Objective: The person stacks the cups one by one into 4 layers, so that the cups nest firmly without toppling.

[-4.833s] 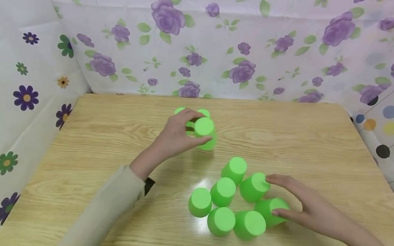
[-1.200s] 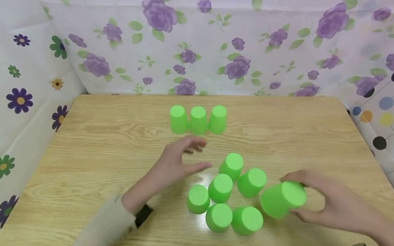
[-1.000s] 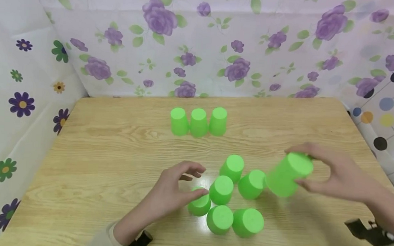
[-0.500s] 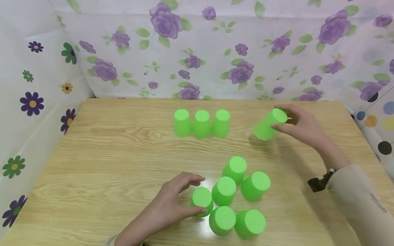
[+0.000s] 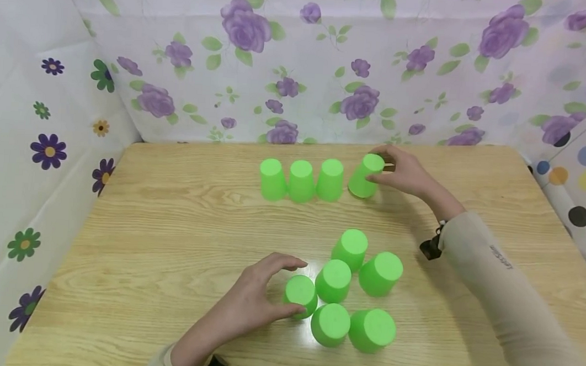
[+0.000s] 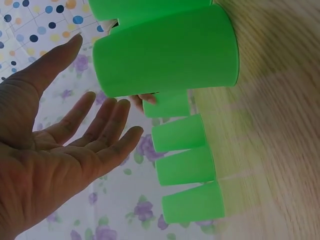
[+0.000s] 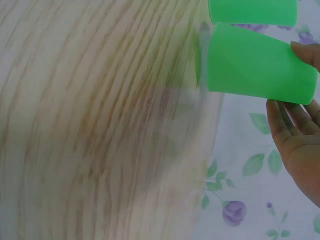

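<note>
My right hand [image 5: 407, 171] grips an upside-down green cup [image 5: 363, 178] between thumb and fingers, beside the right end of a back row. That row has three upside-down green cups, its right one [image 5: 330, 180] apart from the held cup. In the right wrist view the held cup [image 7: 260, 65] leans slightly, its rim by the table. My left hand [image 5: 249, 299] is spread around the nearest-left cup [image 5: 300, 295] of the front cluster. The left wrist view shows a gap between the left fingers [image 6: 117, 127] and that cup [image 6: 167, 55].
Several more upside-down green cups stand close together at the front, among them a near cup [image 5: 331, 324] and a right-hand cup [image 5: 380, 274]. The wooden table [image 5: 172, 215] meets a flowered cloth [image 5: 319, 68] at its back edge.
My left hand has let go of the third back-row cup and come back to the front cluster. My right hand has lifted one cluster cup and carried it to the row's right end.
</note>
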The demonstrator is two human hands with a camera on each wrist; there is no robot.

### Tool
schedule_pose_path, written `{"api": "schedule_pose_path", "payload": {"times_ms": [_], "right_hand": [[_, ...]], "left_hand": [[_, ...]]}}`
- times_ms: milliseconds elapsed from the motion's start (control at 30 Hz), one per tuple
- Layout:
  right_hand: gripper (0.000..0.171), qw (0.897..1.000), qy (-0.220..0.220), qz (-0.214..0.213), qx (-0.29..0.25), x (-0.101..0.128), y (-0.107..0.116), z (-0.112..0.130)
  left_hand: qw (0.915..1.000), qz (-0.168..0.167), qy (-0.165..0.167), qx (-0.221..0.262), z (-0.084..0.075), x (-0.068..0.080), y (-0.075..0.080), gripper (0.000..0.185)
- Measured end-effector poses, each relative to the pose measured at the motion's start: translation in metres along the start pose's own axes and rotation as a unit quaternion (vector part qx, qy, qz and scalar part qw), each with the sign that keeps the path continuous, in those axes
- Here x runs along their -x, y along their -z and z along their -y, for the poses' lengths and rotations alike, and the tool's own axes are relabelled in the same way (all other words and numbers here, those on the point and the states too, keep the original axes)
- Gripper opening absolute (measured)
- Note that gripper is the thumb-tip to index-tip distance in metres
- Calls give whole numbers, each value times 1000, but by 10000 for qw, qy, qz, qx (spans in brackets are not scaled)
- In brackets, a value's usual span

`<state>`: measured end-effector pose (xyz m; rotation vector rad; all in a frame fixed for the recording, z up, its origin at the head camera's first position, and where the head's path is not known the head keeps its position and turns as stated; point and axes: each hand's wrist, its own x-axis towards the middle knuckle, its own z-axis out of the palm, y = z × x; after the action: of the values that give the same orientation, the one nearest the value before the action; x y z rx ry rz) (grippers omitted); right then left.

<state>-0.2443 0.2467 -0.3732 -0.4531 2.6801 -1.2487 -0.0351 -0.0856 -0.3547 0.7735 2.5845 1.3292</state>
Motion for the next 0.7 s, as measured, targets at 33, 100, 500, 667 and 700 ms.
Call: {"api": "schedule_pose_path", "payload": {"times_ms": [33, 100, 500, 667, 700], "right_hand": [[56, 10000, -4, 38, -18, -1, 0, -1], [55, 10000, 0, 79, -59, -3, -2, -3], [62, 9987, -18, 312, -413, 3, -15, -3], [67, 9993, 9, 318, -185, 0, -20, -4], [67, 9993, -6, 357, -137, 0, -21, -4]], "left_hand": [[10000, 1, -5, 23, 0, 0, 0, 62], [10000, -8, -44, 29, 1, -1, 0, 62], [10000, -44, 81, 38, 1, -2, -2, 61], [9999, -144, -2, 26, 1, -4, -2, 60], [9999, -158, -19, 31, 1, -4, -2, 60]]}}
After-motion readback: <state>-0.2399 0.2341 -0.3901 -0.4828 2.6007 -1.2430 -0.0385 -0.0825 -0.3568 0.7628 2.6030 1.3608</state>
